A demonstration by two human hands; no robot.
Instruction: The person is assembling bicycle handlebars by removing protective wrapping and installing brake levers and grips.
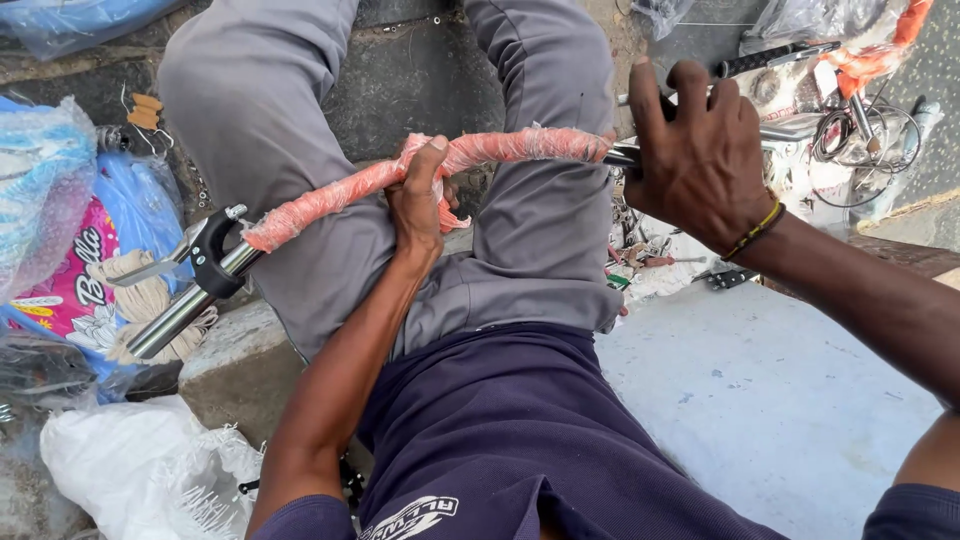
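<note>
View from above of a seated person's lap, grey trousers and dark blue shirt. Across the thighs lies a long curved metal bar (430, 165), running from about 8 o'clock up to 2 o'clock. Most of its length is bound in orange-pink plastic wrap (500, 150); its bare chrome end (175, 310) sticks out at lower left, carrying a black clamp (212, 262).

The left hand (420, 205) is closed around the middle of the wrapped bar, thumb pressed on top, a loose flap of wrap under the fingers. The right hand (695, 150) is curled shut over the bar's far end at 2 o'clock, where dark metal shows beyond the wrap; a yellow and black wristband (757, 230) circles that wrist.

The bar looks stiff and fairly heavy, probably steel. The wrap appears thin, soft and easily torn, and likely a little slippery over the metal, so the firmest grip would be at the bare ends or by the clamp.

At 9 o'clock are blue plastic bags (140, 210) and a hank of twine (130, 285); at 1 o'clock, tangled wires (860, 140); at 4 o'clock, a pale concrete slab (770, 400).
</note>
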